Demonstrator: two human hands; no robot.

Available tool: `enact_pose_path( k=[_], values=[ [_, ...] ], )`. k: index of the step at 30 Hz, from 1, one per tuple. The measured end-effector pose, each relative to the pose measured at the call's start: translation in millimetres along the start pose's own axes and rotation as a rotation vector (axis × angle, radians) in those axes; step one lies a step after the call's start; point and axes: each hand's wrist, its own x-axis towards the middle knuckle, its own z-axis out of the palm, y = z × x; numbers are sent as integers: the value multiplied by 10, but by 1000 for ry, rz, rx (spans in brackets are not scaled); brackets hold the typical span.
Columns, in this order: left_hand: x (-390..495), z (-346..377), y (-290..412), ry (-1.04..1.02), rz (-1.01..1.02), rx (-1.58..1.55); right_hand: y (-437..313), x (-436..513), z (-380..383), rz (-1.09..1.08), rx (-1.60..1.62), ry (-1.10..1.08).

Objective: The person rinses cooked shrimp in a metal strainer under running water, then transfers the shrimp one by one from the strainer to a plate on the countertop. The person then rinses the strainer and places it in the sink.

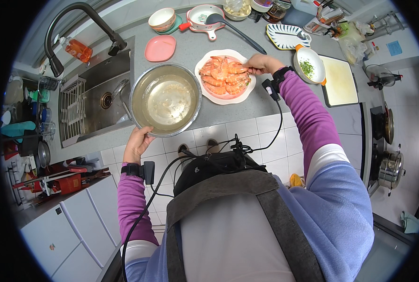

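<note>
Cooked orange shrimp (pixel 225 75) lie arranged on a scalloped white and pink plate (pixel 250 93) on the grey counter. My right hand (pixel 260 65) reaches in from the plate's right side, its fingertips pinching a shrimp at the edge. Left of the plate stands a large stainless steel bowl (pixel 136 95) holding cloudy liquid with small bits in it. The near left rim of this bowl is gripped by my left hand (pixel 138 139), thumb on top. A white bowl with orange handles (pixel 320 72) holds chopped green onion (pixel 306 69) to the right of my right hand.
A sink (pixel 107 75) with a black faucet (pixel 84 7) lies left. Behind the plate are a pink dish (pixel 160 48), a handled pan (pixel 195 12) with a dark ladle (pixel 243 35) across it, and a patterned dish (pixel 278 37). A cutting board (pixel 341 83) lies right; cables hang near my wrists.
</note>
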Motion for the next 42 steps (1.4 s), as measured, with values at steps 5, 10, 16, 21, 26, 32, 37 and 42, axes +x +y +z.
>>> enact_pose_path(
  k=[5, 10, 16, 21, 26, 32, 37, 42],
  values=[
    [-10, 18, 4, 10, -5, 0, -56, -46, 73, -122, -566, 288],
    [-30, 48, 11, -8, 3, -13, -87, 8, 99, -324, -549, 334],
    [-56, 62, 27, -16, 15, -20, -283, -17, 295, -533, -491, 411],
    [-47, 67, -1, -4, 28, -16, -428, -222, 458, -700, -375, 486],
    [-20, 35, 1, -25, 40, -34, -547, -539, 871, -858, -359, 257],
    [20, 22, 62, -42, 12, -38, -585, -805, 1351, -991, -457, 201],
    [41, -109, 190, -116, 60, -46, -691, -885, 1628, -981, -504, 219],
    [-42, -354, 510, -151, -17, -123, -990, -1080, 2020, -948, -499, 395]
  ],
)
